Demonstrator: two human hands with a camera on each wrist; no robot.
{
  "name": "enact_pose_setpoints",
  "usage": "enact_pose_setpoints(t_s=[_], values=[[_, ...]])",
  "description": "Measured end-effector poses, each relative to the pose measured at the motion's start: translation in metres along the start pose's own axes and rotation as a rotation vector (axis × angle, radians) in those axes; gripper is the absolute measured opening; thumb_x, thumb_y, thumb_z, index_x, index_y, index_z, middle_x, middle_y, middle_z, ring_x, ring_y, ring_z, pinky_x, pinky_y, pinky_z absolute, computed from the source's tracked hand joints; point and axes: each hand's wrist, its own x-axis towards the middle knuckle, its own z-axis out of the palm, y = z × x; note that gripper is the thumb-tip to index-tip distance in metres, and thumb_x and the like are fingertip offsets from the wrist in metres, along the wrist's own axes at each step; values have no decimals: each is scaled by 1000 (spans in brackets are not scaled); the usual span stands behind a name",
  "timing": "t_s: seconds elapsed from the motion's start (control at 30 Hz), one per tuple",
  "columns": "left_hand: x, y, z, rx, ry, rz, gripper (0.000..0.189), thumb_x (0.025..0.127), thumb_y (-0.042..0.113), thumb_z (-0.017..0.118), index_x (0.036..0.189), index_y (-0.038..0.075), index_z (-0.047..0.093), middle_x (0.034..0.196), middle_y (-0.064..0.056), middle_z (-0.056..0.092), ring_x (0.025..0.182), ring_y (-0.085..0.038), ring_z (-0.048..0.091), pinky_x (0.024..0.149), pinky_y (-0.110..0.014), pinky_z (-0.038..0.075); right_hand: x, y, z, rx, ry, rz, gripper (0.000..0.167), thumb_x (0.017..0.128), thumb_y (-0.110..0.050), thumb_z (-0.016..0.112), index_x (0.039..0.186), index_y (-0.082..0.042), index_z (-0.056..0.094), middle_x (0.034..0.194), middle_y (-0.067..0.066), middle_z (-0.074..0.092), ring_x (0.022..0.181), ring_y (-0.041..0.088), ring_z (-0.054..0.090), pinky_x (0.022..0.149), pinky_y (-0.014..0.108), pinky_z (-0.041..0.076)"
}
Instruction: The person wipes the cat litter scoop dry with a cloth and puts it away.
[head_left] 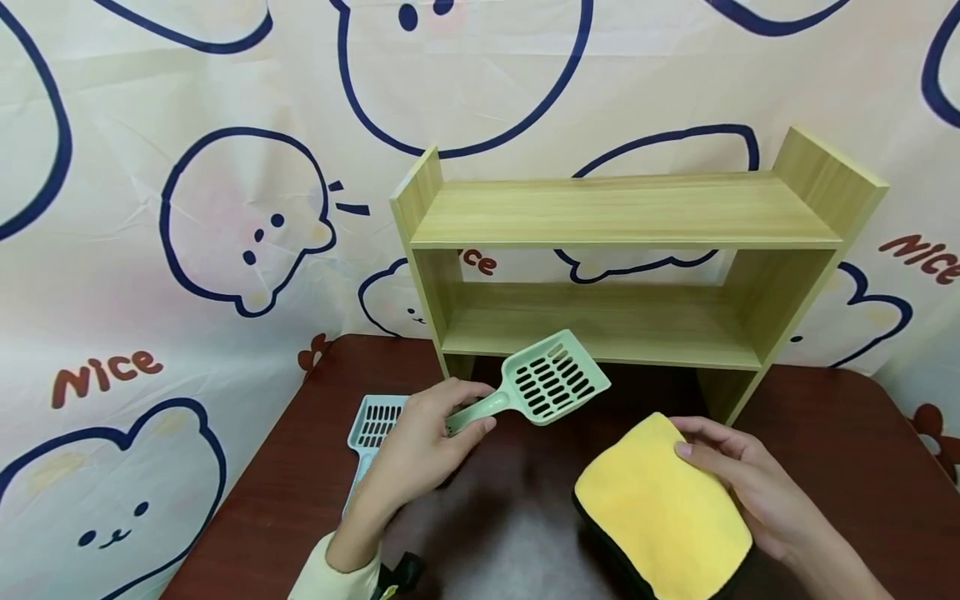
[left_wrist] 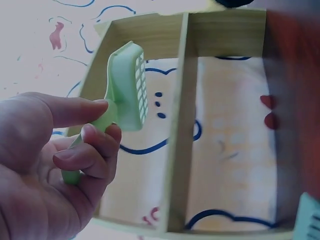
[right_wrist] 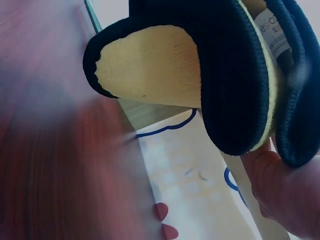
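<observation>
A pale green slotted litter scoop (head_left: pixel 551 379) is held by its handle in my left hand (head_left: pixel 423 437), its head tilted up toward the shelf. In the left wrist view the thumb and curled fingers grip the scoop (left_wrist: pixel 127 90) by the handle. My right hand (head_left: pixel 750 483) pinches a folded yellow cloth (head_left: pixel 663 508) with a dark edging at its upper right edge. In the right wrist view the cloth (right_wrist: pixel 150 65) shows its dark border, its folds and a white label. Under my left wrist a light blue slotted scoop (head_left: pixel 375 425) lies on the table, partly hidden.
A two-tier light wood shelf (head_left: pixel 622 208) stands at the back of the dark red-brown table (head_left: pixel 262 517). Behind it hangs a pale backdrop (head_left: pixel 247 92) with cartoon bears. A small black object (head_left: pixel 405 573) is near my left sleeve.
</observation>
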Motion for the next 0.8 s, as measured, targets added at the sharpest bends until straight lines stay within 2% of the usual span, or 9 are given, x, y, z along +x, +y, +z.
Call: enact_pose_setpoints(t_s=[0.3, 0.6, 0.8], values=[[-11, 20, -40, 78, 36, 25, 31, 96, 12, 82, 126, 18, 76, 112, 6, 75, 88, -8, 64, 73, -24, 56, -13, 7, -11, 23, -9, 78, 41, 117, -12, 41, 142, -32, 66, 127, -6, 76, 105, 14, 77, 83, 37, 65], [-11, 42, -71, 142, 53, -32, 30, 97, 12, 80, 126, 19, 76, 116, 5, 76, 99, -12, 67, 85, -32, 58, -20, 14, -13, 17, -1, 87, 39, 117, -13, 42, 142, -32, 65, 128, -7, 76, 108, 13, 76, 85, 36, 65], [-6, 54, -90, 185, 66, -39, 30, 98, 13, 79, 128, 17, 75, 117, 1, 77, 94, -15, 66, 76, -27, 55, -22, 16, -15, 8, 12, 89, 39, 117, -14, 43, 143, -32, 65, 129, -7, 76, 108, 14, 76, 84, 37, 65]])
